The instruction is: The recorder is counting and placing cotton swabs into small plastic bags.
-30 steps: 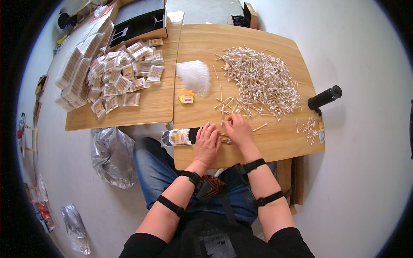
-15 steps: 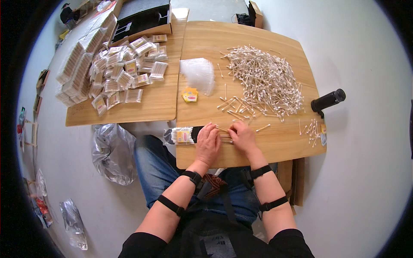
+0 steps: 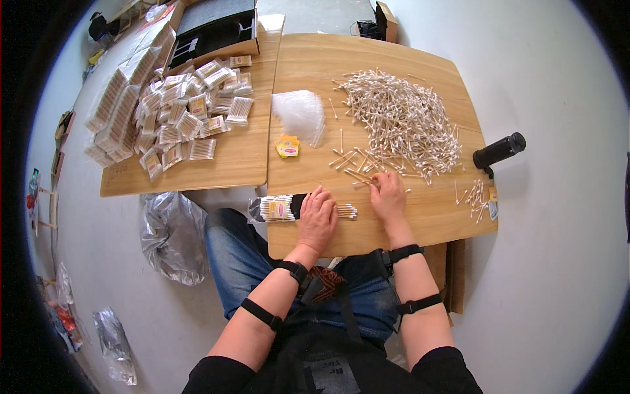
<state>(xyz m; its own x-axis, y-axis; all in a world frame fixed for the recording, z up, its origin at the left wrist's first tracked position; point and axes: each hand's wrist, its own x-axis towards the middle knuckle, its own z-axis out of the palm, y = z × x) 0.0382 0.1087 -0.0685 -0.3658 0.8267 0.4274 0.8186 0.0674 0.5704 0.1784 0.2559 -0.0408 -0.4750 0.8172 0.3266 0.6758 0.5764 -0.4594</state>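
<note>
My left hand lies over a black holder at the table's near edge, its fingers pressed down on a row of cotton swabs whose ends poke out to the right. Left of that hand, a clear bag with swabs and a yellow card sits at the holder's other end. My right hand is just beyond the row, thumb and fingertips pinched at a loose cotton swab. Further off spreads a big heap of cotton swabs.
Clear empty bags and yellow cards lie left of the heap. A black cylindrical device stands at the right edge, near a few scattered swabs. Filled packs, stacked packs and an open box occupy the left table.
My right hand has moved right and away from me, off the swab row to the loose swabs. More of the row's ends show now. My left hand has stayed in place.
</note>
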